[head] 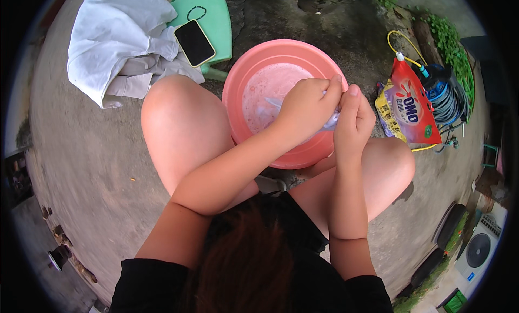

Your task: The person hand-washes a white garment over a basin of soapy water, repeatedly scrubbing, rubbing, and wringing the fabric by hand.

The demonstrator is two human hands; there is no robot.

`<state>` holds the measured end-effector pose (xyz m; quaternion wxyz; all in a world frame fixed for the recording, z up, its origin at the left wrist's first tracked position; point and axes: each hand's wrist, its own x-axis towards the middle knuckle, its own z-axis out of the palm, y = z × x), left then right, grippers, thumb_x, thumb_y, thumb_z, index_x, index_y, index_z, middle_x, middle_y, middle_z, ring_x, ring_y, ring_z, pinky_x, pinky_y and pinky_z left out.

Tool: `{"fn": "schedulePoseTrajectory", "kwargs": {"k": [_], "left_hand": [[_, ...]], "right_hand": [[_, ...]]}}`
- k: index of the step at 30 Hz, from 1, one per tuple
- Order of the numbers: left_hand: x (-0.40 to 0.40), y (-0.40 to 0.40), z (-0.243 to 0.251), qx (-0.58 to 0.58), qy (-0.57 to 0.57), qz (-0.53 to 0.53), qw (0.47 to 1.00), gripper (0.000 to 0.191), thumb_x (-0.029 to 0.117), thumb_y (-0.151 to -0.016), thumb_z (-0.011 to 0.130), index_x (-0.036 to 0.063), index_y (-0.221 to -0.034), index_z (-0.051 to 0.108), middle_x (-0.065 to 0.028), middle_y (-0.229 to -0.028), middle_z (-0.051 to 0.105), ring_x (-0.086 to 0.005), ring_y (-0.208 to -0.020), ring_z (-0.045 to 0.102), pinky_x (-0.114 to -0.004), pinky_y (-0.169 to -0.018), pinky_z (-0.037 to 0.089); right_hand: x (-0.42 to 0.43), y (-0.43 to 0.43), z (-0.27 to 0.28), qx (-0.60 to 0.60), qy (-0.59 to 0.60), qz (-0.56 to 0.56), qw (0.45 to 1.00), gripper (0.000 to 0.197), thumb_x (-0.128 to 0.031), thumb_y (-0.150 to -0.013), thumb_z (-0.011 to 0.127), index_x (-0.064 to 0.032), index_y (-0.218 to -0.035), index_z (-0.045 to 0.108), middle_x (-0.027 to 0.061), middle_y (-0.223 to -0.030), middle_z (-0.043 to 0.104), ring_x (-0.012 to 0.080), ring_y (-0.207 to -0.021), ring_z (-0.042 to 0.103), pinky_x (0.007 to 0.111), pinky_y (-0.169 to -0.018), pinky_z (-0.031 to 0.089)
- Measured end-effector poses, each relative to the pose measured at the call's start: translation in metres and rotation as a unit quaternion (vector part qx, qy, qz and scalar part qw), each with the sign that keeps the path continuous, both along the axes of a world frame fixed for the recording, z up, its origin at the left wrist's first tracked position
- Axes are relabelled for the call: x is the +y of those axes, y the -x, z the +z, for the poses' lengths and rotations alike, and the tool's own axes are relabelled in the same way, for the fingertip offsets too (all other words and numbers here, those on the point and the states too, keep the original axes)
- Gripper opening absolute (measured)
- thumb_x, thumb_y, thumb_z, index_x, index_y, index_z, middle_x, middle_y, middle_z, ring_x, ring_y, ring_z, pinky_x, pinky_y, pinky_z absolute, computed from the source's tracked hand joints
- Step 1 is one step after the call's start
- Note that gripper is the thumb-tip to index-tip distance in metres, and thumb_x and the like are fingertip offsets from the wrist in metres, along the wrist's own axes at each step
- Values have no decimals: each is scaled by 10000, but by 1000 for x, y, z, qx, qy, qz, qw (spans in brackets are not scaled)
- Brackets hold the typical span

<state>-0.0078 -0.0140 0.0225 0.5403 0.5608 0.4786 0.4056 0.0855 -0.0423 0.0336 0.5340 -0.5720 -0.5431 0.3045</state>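
A round pink plastic basin (pixel 243 122) with sudsy water stands on the ground between my knees. Above its right side my left hand (pixel 310 104) and my right hand (pixel 354 114) are close together, both closed on a wet, light-coloured cloth (pixel 332 120). Only small parts of the cloth show between and below the fingers; the rest is hidden by the hands. Pale fabric (pixel 267 110) also lies in the foamy water, and whether it is the same piece I cannot tell.
On the left, white clothes (pixel 117 41) drape over a green plastic stool (pixel 221 25) bearing a smartphone (pixel 194 43) and a dark beaded bracelet (pixel 196 13). To the right stand an OMO detergent bag (pixel 409 106) and a hose reel (pixel 446 102) with a yellow hose (pixel 405 35).
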Motion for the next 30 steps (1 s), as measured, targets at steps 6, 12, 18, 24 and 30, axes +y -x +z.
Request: {"fn": "schedulePoseTrajectory", "kwargs": {"k": [6, 12, 18, 24, 30], "left_hand": [[9, 12, -2, 6, 3, 13, 1000, 462, 308, -890, 407, -29, -625, 579, -194, -555, 543, -316, -525, 550, -398, -551, 426], [-9, 1, 1, 27, 1, -4, 1000, 462, 304, -889, 408, -33, -616, 569, -202, -555, 541, -331, -528, 545, -397, -551, 426], [5, 11, -2, 27, -6, 17, 999, 464, 300, -895, 410, -33, -611, 563, -214, -544, 516, -347, -504, 517, -408, -540, 416], [-11, -5, -3, 23, -14, 13, 1000, 482, 301, -906, 405, -41, -602, 557, -208, -531, 513, -334, -497, 517, -401, -539, 414], [2, 6, 0, 3, 7, 26, 1000, 471, 302, -904, 399, -30, -625, 584, -213, -554, 534, -348, -526, 536, -403, -548, 422]], "right_hand": [[-15, 9, -3, -31, -49, 55, 997, 312, -142, -944, 423, 8, -686, 515, 5, -561, 467, 50, -543, 390, 225, -479, 321], [-6, 0, 0, 55, -14, -13, 998, 409, -243, -978, 355, -39, -632, 435, -5, -606, 432, 58, -561, 358, 220, -510, 296], [-16, 14, 1, 19, -50, 33, 998, 396, -219, -971, 385, -26, -629, 441, -14, -577, 437, 51, -553, 376, 222, -486, 310], [-8, 1, -1, 80, -17, -8, 997, 394, -223, -969, 390, -16, -644, 469, -9, -575, 449, 49, -547, 384, 226, -482, 318], [-13, 12, 1, 18, -41, 12, 999, 399, -226, -970, 382, -9, -648, 473, -5, -567, 445, 50, -554, 389, 230, -483, 318]]}}
